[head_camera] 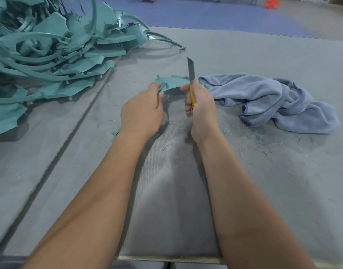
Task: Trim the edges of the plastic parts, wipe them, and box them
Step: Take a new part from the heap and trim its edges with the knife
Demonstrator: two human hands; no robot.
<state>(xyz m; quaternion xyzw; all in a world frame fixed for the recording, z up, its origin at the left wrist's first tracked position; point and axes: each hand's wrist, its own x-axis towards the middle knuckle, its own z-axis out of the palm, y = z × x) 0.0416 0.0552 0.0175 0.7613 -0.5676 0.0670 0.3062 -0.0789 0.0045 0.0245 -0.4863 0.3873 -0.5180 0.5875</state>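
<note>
1. Left hand (142,111) grip pinches the plastic part (171,83) at its left end.
2. Right hand (200,107) grip clasps the knife (191,74), blade up.
3. Part's long axis runs left-right between both grips, touching the blade.

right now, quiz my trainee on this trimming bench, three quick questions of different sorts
1. True or false: the blue cloth lies to the right of the right hand.
2. Which hand holds the utility knife? A) left B) right C) neither
3. Fill in: the left hand holds a teal plastic ____.

Key: 1 true. 2 B, its blade points up. 3 part; more of them sit in the pile at far left, and shavings litter the grey mat.
</note>
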